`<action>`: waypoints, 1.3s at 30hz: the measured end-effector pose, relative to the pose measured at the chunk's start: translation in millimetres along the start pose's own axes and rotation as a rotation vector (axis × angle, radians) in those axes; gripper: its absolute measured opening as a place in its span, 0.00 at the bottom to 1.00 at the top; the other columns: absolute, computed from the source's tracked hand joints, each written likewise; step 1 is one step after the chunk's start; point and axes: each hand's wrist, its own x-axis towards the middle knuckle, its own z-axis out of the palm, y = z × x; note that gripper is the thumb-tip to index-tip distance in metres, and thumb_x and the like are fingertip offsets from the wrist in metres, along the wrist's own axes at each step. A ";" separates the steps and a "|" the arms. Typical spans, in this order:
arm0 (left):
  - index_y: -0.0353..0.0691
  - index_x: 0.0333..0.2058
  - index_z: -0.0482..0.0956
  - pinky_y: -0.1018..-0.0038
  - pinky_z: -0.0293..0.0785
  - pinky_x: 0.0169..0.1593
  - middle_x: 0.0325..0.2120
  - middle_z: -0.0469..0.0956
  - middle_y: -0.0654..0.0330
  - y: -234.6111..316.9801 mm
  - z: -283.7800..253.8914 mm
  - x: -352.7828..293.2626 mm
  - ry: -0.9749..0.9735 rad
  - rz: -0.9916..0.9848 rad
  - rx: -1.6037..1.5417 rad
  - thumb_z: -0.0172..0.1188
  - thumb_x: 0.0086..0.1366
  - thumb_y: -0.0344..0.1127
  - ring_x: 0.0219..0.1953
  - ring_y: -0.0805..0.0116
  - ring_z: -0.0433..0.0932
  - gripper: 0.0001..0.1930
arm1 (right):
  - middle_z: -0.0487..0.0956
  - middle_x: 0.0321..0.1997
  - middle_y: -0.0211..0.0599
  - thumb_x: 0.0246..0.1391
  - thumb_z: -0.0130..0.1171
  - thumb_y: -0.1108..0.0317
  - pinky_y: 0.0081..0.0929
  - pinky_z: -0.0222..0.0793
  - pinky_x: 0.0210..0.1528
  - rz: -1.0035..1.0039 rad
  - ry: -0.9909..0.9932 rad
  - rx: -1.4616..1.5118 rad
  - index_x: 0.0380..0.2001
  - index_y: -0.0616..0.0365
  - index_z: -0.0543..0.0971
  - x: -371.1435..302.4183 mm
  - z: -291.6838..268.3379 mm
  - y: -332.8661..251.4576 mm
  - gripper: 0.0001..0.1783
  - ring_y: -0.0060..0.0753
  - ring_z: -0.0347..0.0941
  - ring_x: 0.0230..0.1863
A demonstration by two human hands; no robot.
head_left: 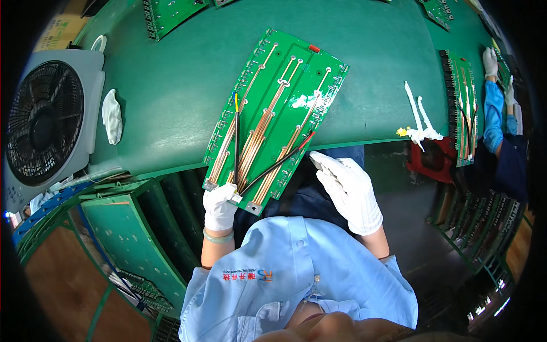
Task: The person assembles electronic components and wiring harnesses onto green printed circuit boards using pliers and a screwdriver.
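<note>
Circuit board (276,122), green, long and rectangular, bearing lengthwise copper-coloured strips (259,137) on its upper face, small metal points along both long edges, one red part (314,49) at the far end, two black wires (237,148) diverging from the near end, slanted across a green table's (171,85) edge.

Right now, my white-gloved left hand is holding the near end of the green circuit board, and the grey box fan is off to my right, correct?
Not quite: the head view shows the grey box fan off to your left. Your white-gloved left hand is holding the near end of the green circuit board.
</note>
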 end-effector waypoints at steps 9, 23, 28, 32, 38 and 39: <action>0.32 0.50 0.68 0.75 0.70 0.31 0.31 0.74 0.61 -2.6 5.7 -5.4 0.019 0.033 0.022 0.51 0.52 0.22 0.24 0.74 0.70 0.23 | 0.72 0.28 0.36 0.49 0.58 0.69 0.30 0.68 0.32 -0.060 -0.010 -0.074 0.45 0.54 0.77 -2.9 4.9 3.9 0.17 0.36 0.71 0.30; 0.37 0.62 0.53 0.54 0.59 0.61 0.59 0.60 0.53 -13.6 0.0 -7.5 -0.422 0.061 -0.214 0.56 0.60 0.49 0.59 0.55 0.62 0.37 | 0.71 0.26 0.36 0.44 0.63 0.68 0.29 0.66 0.30 -0.173 0.041 -0.085 0.47 0.60 0.75 -0.2 2.0 0.0 0.24 0.36 0.68 0.27; 0.39 0.62 0.52 0.61 0.64 0.59 0.56 0.63 0.56 -13.4 -2.4 -17.8 -0.200 0.079 0.167 0.67 0.51 0.37 0.57 0.59 0.65 0.43 | 0.71 0.25 0.33 0.45 0.63 0.66 0.28 0.67 0.29 -0.153 0.041 -0.067 0.48 0.59 0.74 1.1 1.4 0.5 0.24 0.33 0.69 0.26; 0.38 0.61 0.53 0.63 0.66 0.57 0.55 0.64 0.57 -7.5 14.7 -20.5 -0.163 0.032 0.019 0.68 0.47 0.27 0.56 0.61 0.66 0.43 | 0.71 0.24 0.33 0.44 0.64 0.68 0.28 0.67 0.27 -0.132 0.049 -0.033 0.49 0.60 0.73 1.1 1.7 1.7 0.25 0.32 0.68 0.25; 0.38 0.61 0.52 0.60 0.66 0.57 0.55 0.64 0.55 -6.1 13.4 -22.7 -0.203 0.025 0.125 0.64 0.52 0.26 0.56 0.61 0.67 0.40 | 0.72 0.23 0.35 0.44 0.64 0.69 0.29 0.68 0.27 -0.139 0.059 0.018 0.47 0.61 0.74 2.0 1.6 0.7 0.24 0.33 0.69 0.25; 0.38 0.61 0.52 0.59 0.65 0.57 0.55 0.64 0.54 -6.6 14.8 -22.9 -0.201 0.043 0.084 0.62 0.53 0.27 0.56 0.60 0.67 0.38 | 0.74 0.24 0.36 0.45 0.64 0.69 0.29 0.69 0.28 -0.129 0.039 0.032 0.46 0.62 0.74 1.9 0.8 0.7 0.22 0.34 0.70 0.25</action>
